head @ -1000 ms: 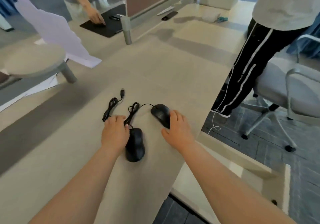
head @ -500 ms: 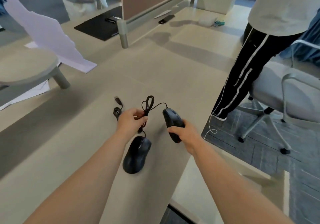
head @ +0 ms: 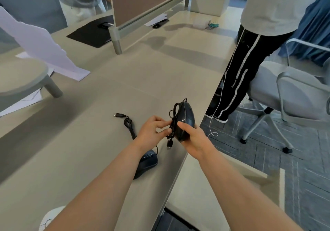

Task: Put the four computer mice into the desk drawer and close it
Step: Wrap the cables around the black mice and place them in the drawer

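R hand (head: 195, 141) clamped on a black wired computer mouse (head: 184, 121), held up on edge above the near right edge of the beige tabletop (head: 151, 73). L hand (head: 151, 132) pinches that mouse's bundled black cable (head: 172, 121), fingers together on it; USB plug dangles below. 2nd black wired mouse (head: 147, 162) lies on tabletop just under L forearm, its cord (head: 129, 125) running far-left w/ plug end loose. Open beige desk drawer (head: 205, 186) sits below tabletop edge, near right. Standing person in black striped trousers (head: 239, 73) far right.
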The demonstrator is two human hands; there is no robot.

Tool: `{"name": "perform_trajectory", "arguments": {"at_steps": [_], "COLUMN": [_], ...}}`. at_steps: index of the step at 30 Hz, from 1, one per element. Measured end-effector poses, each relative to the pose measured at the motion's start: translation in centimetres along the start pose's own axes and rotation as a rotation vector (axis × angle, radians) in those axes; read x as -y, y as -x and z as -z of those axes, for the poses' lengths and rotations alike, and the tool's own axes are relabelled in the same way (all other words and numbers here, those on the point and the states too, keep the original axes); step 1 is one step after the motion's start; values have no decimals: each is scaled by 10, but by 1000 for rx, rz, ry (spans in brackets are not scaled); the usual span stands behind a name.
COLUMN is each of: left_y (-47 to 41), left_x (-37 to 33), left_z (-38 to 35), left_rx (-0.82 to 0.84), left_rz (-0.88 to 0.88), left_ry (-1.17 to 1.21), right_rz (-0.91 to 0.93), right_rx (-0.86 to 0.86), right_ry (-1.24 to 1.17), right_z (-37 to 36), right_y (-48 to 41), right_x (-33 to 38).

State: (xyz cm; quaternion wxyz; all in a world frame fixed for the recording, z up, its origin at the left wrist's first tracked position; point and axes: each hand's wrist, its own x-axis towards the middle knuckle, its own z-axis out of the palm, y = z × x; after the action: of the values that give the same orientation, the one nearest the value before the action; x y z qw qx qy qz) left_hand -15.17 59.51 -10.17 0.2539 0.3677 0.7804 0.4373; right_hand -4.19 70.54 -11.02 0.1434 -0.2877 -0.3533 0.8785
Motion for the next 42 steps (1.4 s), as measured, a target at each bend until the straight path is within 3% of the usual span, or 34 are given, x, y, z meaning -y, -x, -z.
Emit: {"name": "perform_trajectory", "arguments": {"at_steps": [4, 7, 8, 11, 13, 15, 18, 21, 26, 29, 31, 38, 42], "left_y": [6, 4, 3, -4, -10, -13, -9, 5, 39, 61, 70, 55, 41], "left_x": [6, 31, 44, 72, 82, 83, 79, 66, 53, 55, 57, 26, -22], "left_z": [8, 32, 42, 63, 65, 68, 76, 77, 50, 26, 14, -17, -92], "left_rx": [17, -225, -184, 166, 174, 70, 56, 138, 202, 297, 232, 21, 1], "left_rz": [-35, 6, 39, 140, 79, 8, 26, 124, 297, 266, 222, 255, 157], "left_ry": [6, -359, -556, -1030, -1141, -1188, -1187, -1040, -498, -769, -883, -701, -516], "right_rz": [-32, -38, -35, -21, -20, -24, -24, -26, -18, -12, -17, -5, -11], "right_rx": [-13, -72, -100, -184, -230, -259, -274, -277, -266, -271, -278, -306, -477], "right_ry": [-46, -5, 9, 9, -4, -14, -7, -12, -39, -76, -70, -40, 29], "right_z": [8, 22, 29, 57, 74, 82, 82, 75, 66, 69, 72, 104, 148], "right_y": [3, 6, 9, 17, 21, 24, 26, 27, 33, 41, 48, 71, 83], "right_x": [-1, 2, 3, 3, 1, -1, -3, -4, -8, -12, -14, -8, -8]}}
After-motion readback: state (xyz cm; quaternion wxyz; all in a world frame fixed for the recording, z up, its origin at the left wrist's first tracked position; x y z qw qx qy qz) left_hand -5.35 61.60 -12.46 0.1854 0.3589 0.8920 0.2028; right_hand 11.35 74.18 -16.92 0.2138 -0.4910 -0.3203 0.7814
